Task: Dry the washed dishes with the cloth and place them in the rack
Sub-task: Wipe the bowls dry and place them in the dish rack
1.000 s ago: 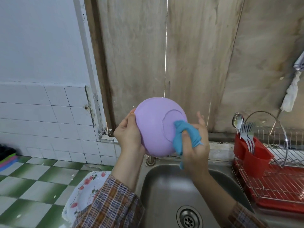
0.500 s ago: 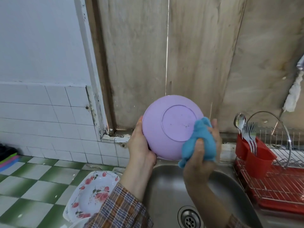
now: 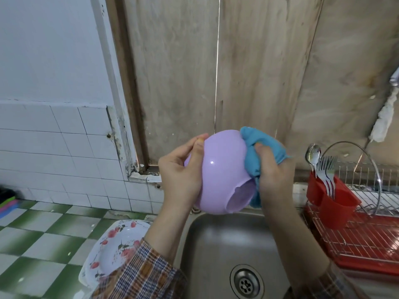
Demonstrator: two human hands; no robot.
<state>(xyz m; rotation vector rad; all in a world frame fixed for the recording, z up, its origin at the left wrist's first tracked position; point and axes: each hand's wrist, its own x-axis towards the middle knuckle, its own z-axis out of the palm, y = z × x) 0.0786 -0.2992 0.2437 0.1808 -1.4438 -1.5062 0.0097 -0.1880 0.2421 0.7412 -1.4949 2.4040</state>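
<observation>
bowl (image 3: 224, 169): glossy lilac plastic, tipped with its mouth down-right above the sink (image 3: 218, 240) | your left hand (image 3: 181, 175): gripping its side | your right hand (image 3: 273, 173): pressing the blue cloth (image 3: 254, 152) against it

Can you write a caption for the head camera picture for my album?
Two hands dry a purple bowl with a blue cloth over the sink.

Bowl (image 3: 224, 169): lilac plastic, smooth, glossy. Cloth (image 3: 259, 147): blue, soft, matt fabric. Sink (image 3: 216, 238): brushed steel. Rack (image 3: 367, 240): wire over red plastic tray. Forks (image 3: 328, 175): polished metal. Wall boards (image 3: 248, 72): rough, weathered wood.
</observation>
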